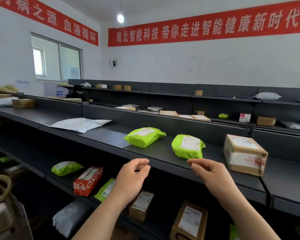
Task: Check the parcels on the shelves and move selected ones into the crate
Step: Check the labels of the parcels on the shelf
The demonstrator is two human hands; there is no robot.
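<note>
We are holding both hands raised and empty just in front of the front edge of the top shelf (163,163), the left hand (132,177) and the right hand (210,175) each loosely curled, thumb and fingertips nearly meeting but closed on nothing. We are facing two green mailer parcels lying flat on that shelf, well apart from each other. The nearer green parcel (187,146) is lying directly beyond the right hand, close to the front edge, its long axis running roughly from the front edge toward the back wall of the shelf, white label facing up. The farther green parcel (144,136) is lying beyond the left hand and deeper on the shelf, its long axis running more along the shelf's length. We are judging the right hand to be nearer to a parcel, so a short forward reach would likely meet the nearer green parcel first. Both mailers are looking soft, crinkled and lightly filled. A taped cardboard box (244,155) is standing toward the shelf's right end. The crate is not clearly identifiable in view.
</note>
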